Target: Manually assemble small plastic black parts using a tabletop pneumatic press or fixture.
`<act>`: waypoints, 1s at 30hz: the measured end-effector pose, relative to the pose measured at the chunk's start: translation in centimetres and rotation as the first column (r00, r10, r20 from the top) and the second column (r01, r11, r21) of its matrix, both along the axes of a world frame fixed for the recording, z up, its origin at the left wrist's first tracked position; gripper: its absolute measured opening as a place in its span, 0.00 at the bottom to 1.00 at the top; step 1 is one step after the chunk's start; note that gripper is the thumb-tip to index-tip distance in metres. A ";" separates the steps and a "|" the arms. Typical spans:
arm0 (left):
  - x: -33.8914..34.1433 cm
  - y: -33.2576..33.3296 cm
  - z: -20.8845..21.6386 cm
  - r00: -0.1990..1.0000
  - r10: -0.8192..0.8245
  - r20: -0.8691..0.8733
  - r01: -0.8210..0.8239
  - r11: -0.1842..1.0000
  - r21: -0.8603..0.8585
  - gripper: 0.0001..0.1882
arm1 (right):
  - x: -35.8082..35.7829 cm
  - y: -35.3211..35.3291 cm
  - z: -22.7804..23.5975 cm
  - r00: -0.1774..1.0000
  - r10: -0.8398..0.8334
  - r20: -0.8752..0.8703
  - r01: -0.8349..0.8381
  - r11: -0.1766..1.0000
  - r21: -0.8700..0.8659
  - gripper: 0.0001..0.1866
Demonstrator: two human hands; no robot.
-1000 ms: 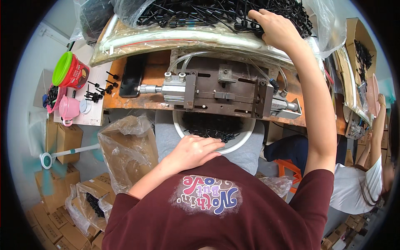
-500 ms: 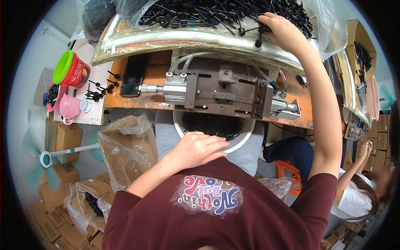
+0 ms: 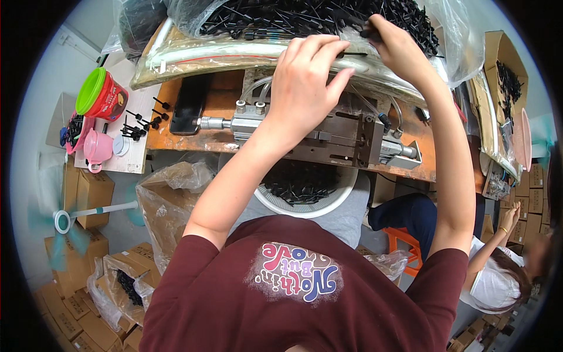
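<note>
My right hand (image 3: 394,46) reaches into the front of a pile of thin black rod-like parts (image 3: 293,17). Its fingers are closed around black parts that I cannot make out singly. My left hand (image 3: 306,82) hovers over the metal clamping fixture (image 3: 340,138), thumb apart and fingers stretched toward the pile. Close to its fingertips is one black rod (image 3: 355,54); whether they touch is unclear. The fixture has an air cylinder (image 3: 249,124) on its left and another (image 3: 396,151) on its right. My left hand and forearm hide part of the fixture.
A white basket (image 3: 311,212) of black parts rests at my lap. Left are a dark phone (image 3: 186,108), a red tub (image 3: 108,100) with a green rim, a pink cup (image 3: 97,146) and several loose black parts (image 3: 138,130). A co-worker (image 3: 495,276) sits at right.
My left hand has risen from the basket at my lap to above the fixture, near the pile. My right hand stays at the pile, its fingers slightly shifted.
</note>
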State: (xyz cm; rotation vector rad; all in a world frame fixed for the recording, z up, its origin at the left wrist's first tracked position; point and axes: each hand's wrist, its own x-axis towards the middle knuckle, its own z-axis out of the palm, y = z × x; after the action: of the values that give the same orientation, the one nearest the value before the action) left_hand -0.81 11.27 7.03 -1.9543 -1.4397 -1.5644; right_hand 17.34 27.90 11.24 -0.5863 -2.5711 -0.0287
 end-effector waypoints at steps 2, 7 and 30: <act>0.0 0.0 0.3 0.998 -0.016 0.064 0.017 1.000 -0.009 0.18 | 0.3 -0.4 0.6 0.982 -0.139 -0.126 0.108 0.969 -0.222 0.10; 0.7 -0.6 0.5 0.980 -0.125 0.155 0.129 0.992 -0.016 0.20 | 1.7 0.5 1.7 0.773 -0.351 -0.528 -0.229 0.622 -0.749 0.14; -0.4 -12.3 -7.2 0.967 -0.220 -0.127 0.157 0.911 -0.382 0.14 | 2.3 -20.6 -4.3 0.577 -0.636 -0.513 -0.609 0.083 -0.789 0.09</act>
State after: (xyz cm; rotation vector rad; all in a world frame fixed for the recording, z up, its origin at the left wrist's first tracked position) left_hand -1.23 -1.02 -0.19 -2.4406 -1.6062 -1.2248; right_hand 19.65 7.32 6.93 -0.7693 -1.0786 1.8178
